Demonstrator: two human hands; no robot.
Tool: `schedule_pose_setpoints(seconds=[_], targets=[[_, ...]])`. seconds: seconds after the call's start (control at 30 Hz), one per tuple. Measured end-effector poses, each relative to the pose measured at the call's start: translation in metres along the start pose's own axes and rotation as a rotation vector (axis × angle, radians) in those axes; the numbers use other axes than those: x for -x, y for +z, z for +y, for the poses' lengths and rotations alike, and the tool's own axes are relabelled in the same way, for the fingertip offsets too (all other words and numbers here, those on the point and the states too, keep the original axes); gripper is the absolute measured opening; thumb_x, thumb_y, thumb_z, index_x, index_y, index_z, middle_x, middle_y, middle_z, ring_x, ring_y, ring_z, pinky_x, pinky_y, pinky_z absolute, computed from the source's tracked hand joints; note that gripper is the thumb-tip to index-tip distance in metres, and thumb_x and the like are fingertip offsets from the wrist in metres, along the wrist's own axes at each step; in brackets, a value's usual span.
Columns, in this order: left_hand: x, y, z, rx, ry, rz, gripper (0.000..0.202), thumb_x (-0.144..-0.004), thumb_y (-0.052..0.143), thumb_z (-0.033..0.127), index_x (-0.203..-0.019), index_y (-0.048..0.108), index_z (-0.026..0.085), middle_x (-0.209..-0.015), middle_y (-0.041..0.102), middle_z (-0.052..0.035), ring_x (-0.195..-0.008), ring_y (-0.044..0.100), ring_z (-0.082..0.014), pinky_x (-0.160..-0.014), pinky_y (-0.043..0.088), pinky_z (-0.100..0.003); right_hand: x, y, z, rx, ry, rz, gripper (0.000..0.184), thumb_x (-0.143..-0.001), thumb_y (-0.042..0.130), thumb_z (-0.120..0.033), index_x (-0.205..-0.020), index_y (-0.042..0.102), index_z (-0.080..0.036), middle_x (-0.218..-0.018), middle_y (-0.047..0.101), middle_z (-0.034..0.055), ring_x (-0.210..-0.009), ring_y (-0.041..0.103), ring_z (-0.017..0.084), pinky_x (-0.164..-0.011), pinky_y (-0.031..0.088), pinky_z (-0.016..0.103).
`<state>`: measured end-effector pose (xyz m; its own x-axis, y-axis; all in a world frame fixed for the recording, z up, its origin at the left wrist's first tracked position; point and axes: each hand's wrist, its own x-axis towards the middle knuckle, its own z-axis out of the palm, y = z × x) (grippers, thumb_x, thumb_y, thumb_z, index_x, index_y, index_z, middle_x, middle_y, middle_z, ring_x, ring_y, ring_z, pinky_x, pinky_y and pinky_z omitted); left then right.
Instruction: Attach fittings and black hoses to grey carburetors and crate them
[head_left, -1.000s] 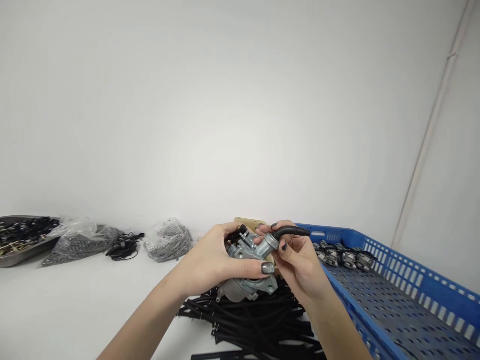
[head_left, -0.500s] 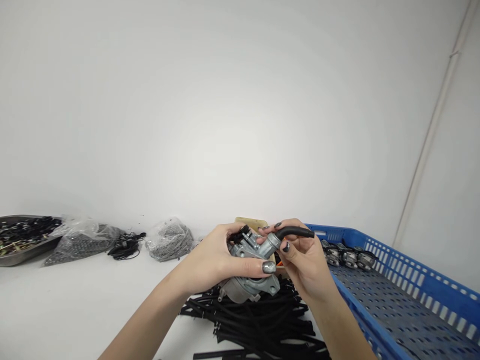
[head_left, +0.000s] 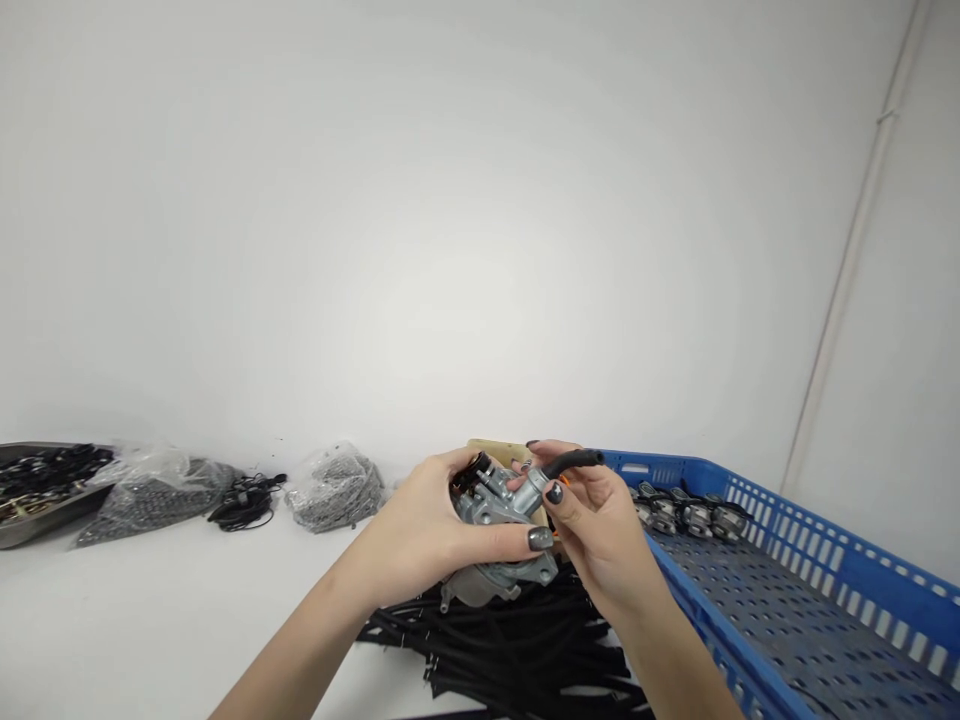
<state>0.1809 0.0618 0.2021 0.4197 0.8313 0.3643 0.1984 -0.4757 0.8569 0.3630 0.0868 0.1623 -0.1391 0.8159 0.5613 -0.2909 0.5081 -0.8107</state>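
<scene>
My left hand (head_left: pixel 427 525) is wrapped round a grey metal carburetor (head_left: pixel 487 585), its thumb lying across the front of the body. From the carburetor's upper right side rises a round metal cap (head_left: pixel 531 490) with a bent black rubber boot (head_left: pixel 576 460) on its end. My right hand (head_left: pixel 607 525) has its fingertips closed round this cap, thumb in front and fingers behind. Part of the carburetor is hidden behind my left hand. A pile of black rubber hoses (head_left: pixel 517 650) lies on the table beneath both hands.
On the right stands a blue plastic crate (head_left: pixel 840 570) with several carburetors (head_left: pixel 697 515) along its far side. A yellowish bin (head_left: pixel 499 447) sits behind my hands. Leftward are bags of small parts (head_left: pixel 337 490), a black cable bundle (head_left: pixel 244 500) and a metal tray (head_left: pixel 45 525).
My right hand and the rubber boot have shifted slightly left and the fingers have changed position round the cap. My left hand keeps its hold on the carburetor. The view has moved a little.
</scene>
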Motion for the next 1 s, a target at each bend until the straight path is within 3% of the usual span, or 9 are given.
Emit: schedule_pose_setpoints(seconds=[0.1,0.23,0.4,0.47,0.6,0.77,1.0], targets=[[0.004,0.002,0.005,-0.076,-0.048,0.047,0.041,-0.066,0.079,0.035,-0.103,0.067,0.022,-0.093,0.070,-0.0002,-0.084,0.062,-0.0216,-0.071,0.047,-0.028,0.001,0.004,0.001,0.000,0.018,0.013,0.039,-0.067,0.087,-0.045,-0.098,0.077,-0.025,-0.091,0.073,0.0055,-0.087,0.071,0.023,-0.085,0.056,0.037],[0.007,0.005,0.010,-0.164,-0.068,0.097,0.036,-0.064,0.078,0.032,-0.097,0.067,0.022,-0.086,0.068,0.0001,-0.076,0.060,-0.0201,-0.063,0.044,-0.027,0.001,0.007,0.002,-0.020,0.016,0.006,0.030,-0.066,0.087,-0.045,-0.087,0.078,-0.026,-0.080,0.071,0.0021,-0.083,0.068,0.019,-0.083,0.054,0.032],[0.004,0.005,0.005,-0.114,-0.036,0.130,0.037,-0.066,0.078,0.038,-0.097,0.067,0.021,-0.090,0.069,-0.0017,-0.079,0.060,-0.0213,-0.069,0.046,-0.029,-0.001,-0.001,-0.003,-0.101,0.012,-0.173,0.033,-0.079,0.074,-0.054,-0.096,0.078,-0.025,-0.094,0.073,0.0062,-0.095,0.066,0.021,-0.090,0.051,0.032],[0.003,0.004,0.001,-0.081,-0.005,0.133,0.038,-0.067,0.078,0.039,-0.098,0.068,0.021,-0.092,0.070,-0.0022,-0.082,0.060,-0.0219,-0.074,0.046,-0.030,-0.003,-0.004,-0.004,-0.162,0.030,-0.228,0.031,-0.082,0.072,-0.049,-0.100,0.077,-0.024,-0.101,0.073,0.0070,-0.098,0.066,0.021,-0.093,0.051,0.031],[0.001,0.003,-0.003,-0.079,0.010,0.133,0.038,-0.067,0.078,0.038,-0.100,0.068,0.021,-0.094,0.070,-0.0026,-0.086,0.061,-0.0224,-0.077,0.046,-0.031,-0.004,-0.004,0.000,-0.208,0.069,-0.182,0.018,-0.080,0.078,-0.035,-0.092,0.074,-0.023,-0.101,0.073,0.0051,-0.097,0.066,0.019,-0.089,0.051,0.028],[0.001,0.005,-0.001,-0.148,-0.048,0.137,0.041,-0.065,0.078,0.042,-0.097,0.066,0.020,-0.089,0.070,-0.0031,-0.078,0.062,-0.0223,-0.068,0.046,-0.031,-0.004,0.001,0.009,-0.219,0.047,-0.078,0.023,-0.072,0.086,-0.030,-0.092,0.076,-0.025,-0.097,0.074,0.0023,-0.096,0.067,0.017,-0.090,0.052,0.027],[-0.002,0.005,-0.003,-0.132,-0.050,0.159,0.035,-0.067,0.078,0.039,-0.095,0.066,0.021,-0.087,0.070,-0.0007,-0.077,0.062,-0.0210,-0.067,0.045,-0.029,-0.006,0.000,0.011,-0.266,0.083,-0.114,0.022,-0.074,0.083,-0.040,-0.087,0.079,-0.022,-0.097,0.076,0.0048,-0.095,0.068,0.019,-0.090,0.052,0.027]])
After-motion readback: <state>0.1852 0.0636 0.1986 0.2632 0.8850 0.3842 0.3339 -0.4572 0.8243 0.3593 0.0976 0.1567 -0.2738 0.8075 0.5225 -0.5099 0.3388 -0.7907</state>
